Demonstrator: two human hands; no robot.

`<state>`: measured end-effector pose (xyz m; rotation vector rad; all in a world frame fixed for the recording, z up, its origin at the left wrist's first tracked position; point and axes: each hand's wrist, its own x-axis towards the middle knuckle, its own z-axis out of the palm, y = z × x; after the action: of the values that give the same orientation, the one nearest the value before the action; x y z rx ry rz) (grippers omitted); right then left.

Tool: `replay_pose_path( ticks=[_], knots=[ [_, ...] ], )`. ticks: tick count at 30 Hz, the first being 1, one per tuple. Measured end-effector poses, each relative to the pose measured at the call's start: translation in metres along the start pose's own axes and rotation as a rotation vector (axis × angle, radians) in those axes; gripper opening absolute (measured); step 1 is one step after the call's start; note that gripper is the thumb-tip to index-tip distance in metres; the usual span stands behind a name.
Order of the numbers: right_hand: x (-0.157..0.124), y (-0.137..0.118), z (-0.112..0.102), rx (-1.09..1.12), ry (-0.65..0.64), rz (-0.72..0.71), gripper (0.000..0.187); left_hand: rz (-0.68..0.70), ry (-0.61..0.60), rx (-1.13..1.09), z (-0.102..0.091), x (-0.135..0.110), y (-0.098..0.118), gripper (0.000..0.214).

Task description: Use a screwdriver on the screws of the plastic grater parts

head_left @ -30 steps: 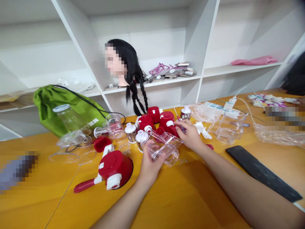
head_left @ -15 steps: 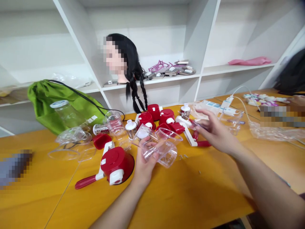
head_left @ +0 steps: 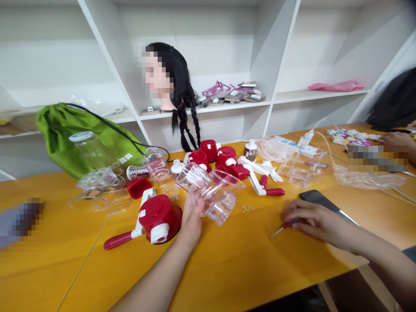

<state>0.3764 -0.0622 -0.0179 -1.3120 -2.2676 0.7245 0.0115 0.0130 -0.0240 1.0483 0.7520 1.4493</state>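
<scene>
Above the table's middle, my left hand point(head_left: 192, 219) is closed around a clear plastic grater housing point(head_left: 221, 203) with a wide funnel-like mouth. My right hand point(head_left: 310, 219) grips a small screwdriver point(head_left: 282, 228), its metal tip low over the tabletop and pointing left, close to a tiny screw. Several small screws point(head_left: 247, 209) lie just right of the housing. Left of my left hand stands a red grater base point(head_left: 159, 216) with a white and red crank handle point(head_left: 121, 239). Behind the housing are more red bases point(head_left: 226, 154) and loose crank handles point(head_left: 264, 186).
A dark phone point(head_left: 320, 201) lies behind my right hand. Metal grater drums point(head_left: 251, 151) and clear plastic parts point(head_left: 297, 171) sit farther back. A green drawstring bag point(head_left: 55, 138) leans at the left. A mannequin head point(head_left: 169, 78) stands on the shelf. Another person's hand point(head_left: 398, 143) shows at far right.
My right hand has moved down and towards me from over the crank handles, now beside the phone with the screwdriver pointing at the table. The housing in my left hand has turned slightly.
</scene>
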Motion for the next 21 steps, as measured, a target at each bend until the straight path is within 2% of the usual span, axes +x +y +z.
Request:
replay_pose_path(
  ticks=[6, 11, 17, 21],
  knots=[
    [0.044, 0.005, 0.007, -0.109, 0.084, -0.074, 0.022, -0.049, 0.022, -0.075, 0.002, 0.0, 0.003, 0.051],
    [0.066, 0.003, 0.017, -0.197, 0.142, -0.138, 0.022, -0.063, 0.006, -0.069, 0.003, 0.0, 0.004, 0.054],
    [0.055, 0.006, 0.019, -0.197, 0.236, -0.096, 0.022, -0.034, -0.003, -0.062, 0.002, 0.001, 0.003, 0.052],
    [0.038, 0.018, 0.012, -0.269, 0.192, -0.071, 0.022, -0.037, 0.004, -0.075, 0.004, 0.001, 0.004, 0.056]
  ],
)
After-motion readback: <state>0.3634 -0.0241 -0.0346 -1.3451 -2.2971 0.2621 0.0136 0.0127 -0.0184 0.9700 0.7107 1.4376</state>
